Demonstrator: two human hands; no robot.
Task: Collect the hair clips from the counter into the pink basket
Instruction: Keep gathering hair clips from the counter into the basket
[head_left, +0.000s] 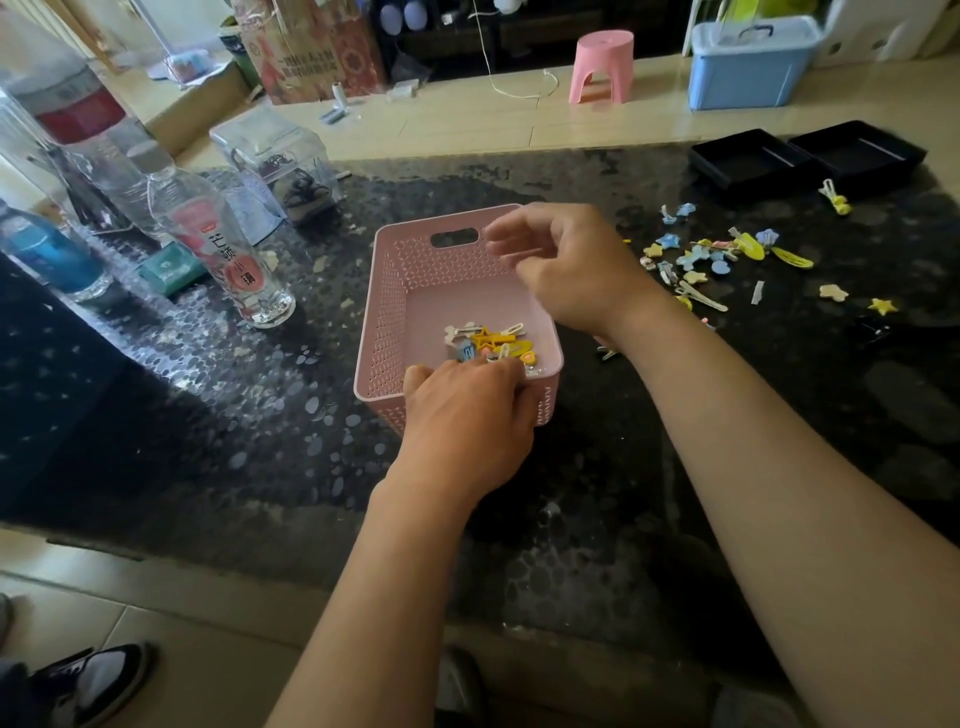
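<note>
A pink perforated basket (395, 291) stands on the dark speckled counter. Several hair clips (488, 340) lie in its near right corner. My left hand (467, 410) grips the basket's near rim, fingers curled over the edge. My right hand (571, 265) hovers over the basket's right side, fingers loosely spread and blurred; I see nothing between them. A scatter of several yellow, blue and cream clips (722, 260) lies on the counter to the right of the basket. One yellow clip (836, 200) lies apart, near the black trays.
Plastic bottles (228, 249) and a clear box (280, 150) stand left of the basket. Two black trays (810, 156) sit at the counter's far right. Beyond the counter, a pink stool (602, 65) and a blue bin (753, 62) stand on the floor.
</note>
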